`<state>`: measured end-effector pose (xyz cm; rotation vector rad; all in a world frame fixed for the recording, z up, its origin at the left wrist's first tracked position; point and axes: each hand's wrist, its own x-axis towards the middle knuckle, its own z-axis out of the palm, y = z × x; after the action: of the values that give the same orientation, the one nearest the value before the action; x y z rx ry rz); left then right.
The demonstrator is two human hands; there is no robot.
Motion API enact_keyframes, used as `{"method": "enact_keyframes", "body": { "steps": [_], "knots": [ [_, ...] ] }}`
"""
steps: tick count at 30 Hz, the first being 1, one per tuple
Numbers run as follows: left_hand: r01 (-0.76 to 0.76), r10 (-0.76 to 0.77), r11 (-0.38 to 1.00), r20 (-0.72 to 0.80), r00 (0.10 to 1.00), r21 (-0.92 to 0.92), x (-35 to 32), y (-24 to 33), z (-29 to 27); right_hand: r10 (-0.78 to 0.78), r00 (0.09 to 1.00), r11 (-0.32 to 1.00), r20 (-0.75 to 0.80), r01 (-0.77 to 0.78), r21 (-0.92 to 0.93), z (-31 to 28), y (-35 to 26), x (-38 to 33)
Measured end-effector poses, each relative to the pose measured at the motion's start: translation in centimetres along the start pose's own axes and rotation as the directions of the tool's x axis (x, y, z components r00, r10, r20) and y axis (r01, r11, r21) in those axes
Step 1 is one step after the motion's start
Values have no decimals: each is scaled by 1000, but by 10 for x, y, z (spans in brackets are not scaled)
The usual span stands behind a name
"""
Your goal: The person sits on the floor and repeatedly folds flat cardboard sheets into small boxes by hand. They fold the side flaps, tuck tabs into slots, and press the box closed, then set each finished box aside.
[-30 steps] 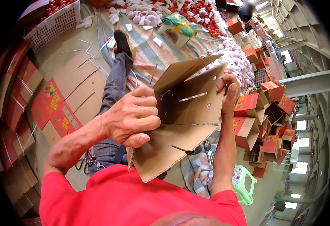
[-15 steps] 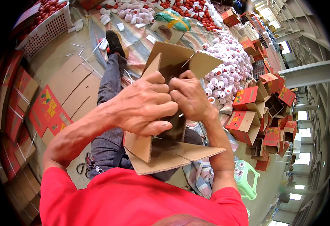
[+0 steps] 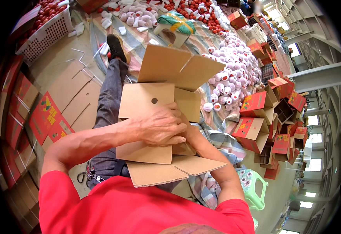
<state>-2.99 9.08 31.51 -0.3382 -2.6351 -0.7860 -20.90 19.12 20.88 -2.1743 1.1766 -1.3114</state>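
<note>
**Head view: both hands on a half-folded carton**

The left hand (image 3: pixel 160 126) presses flat, fingers spread and curled over the flaps of the brown corrugated cardboard box (image 3: pixel 147 99), which rests on the person's lap. The right hand (image 3: pixel 186 134) is mostly hidden beneath it (its grip cannot be told). Red printed cartons (image 3: pixel 256 117) stand stacked to the right, near foam-netted fruit (image 3: pixel 236 68).

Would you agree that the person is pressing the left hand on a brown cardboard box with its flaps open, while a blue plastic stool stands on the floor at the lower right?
Not quite: the plastic stool is green, not blue, as the head view shows. The rest holds: the left hand presses on the brown cardboard box, whose flaps are open.
</note>
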Motion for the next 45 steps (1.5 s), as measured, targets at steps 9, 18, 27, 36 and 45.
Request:
{"method": "enact_keyframes", "body": {
  "steps": [9, 18, 27, 36, 45],
  "knots": [
    [-79, 84, 994, -68, 994, 81, -40, -5, 12, 409, 901, 697, 148, -204, -687, -31, -36, 12],
    [162, -179, 969, 76, 981, 185, -69, 1, 45, 437, 880, 710, 185, -212, -672, -23, -52, -4],
    [119, -150, 895, 38, 988, 429, -63, -11, 75, 572, 793, 644, -208, -592, -486, -37, -44, -9],
    [196, -288, 901, 196, 937, 388, -59, -2, 69, 678, 620, 614, -396, -773, -159, -50, 9, -92],
    [525, -391, 843, -807, 443, -120, -76, -1, 45, 734, 657, 637, -173, -754, -161, -20, -25, -63]
  ]
}}
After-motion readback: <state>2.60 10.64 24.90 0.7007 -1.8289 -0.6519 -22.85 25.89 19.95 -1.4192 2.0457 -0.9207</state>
